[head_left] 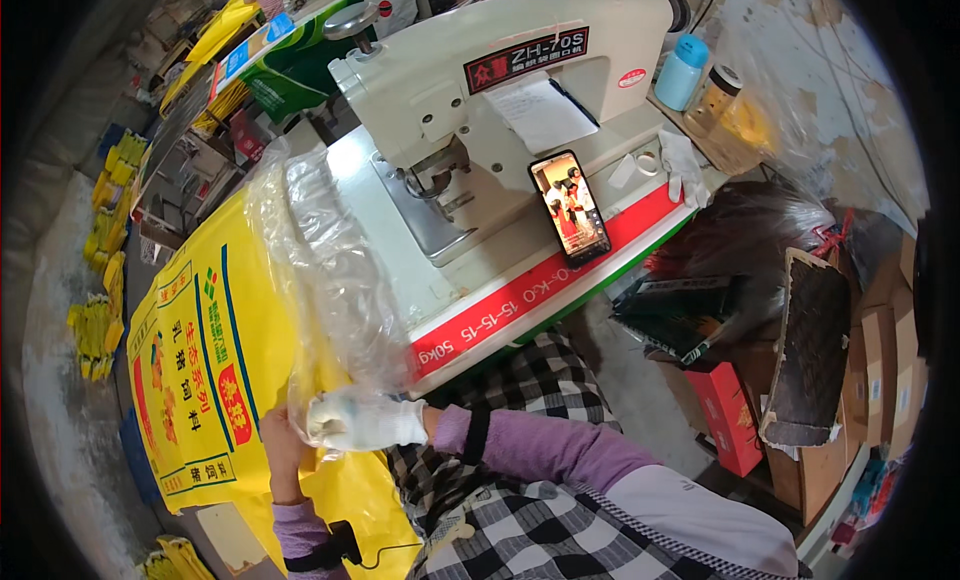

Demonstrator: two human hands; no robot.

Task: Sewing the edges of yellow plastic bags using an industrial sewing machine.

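A large yellow printed woven bag point(262, 290) lies to the left of a white sewing machine point(480, 70), and a crumpled clear plastic liner point(345, 270) sticks out of its right-hand end. At the near corner of this end, my right hand point(362, 421), in a white knitted glove, is closed on the liner. My bare left hand point(284, 442) is right beside it at the bag's edge, its fingers bent and partly hidden by the plastic. It seems to grip the bag there. The liner spreads over the left end of the machine's table, apart from the needle area.
A phone point(570, 208) with a lit screen lies on the table's front edge. Behind it are a paper sheet point(535, 115), a tape roll point(647, 164) and a white glove point(683, 167). A blue bottle point(682, 72) and a jar point(714, 98) stand back right. Cardboard boxes point(806, 355) fill the right.
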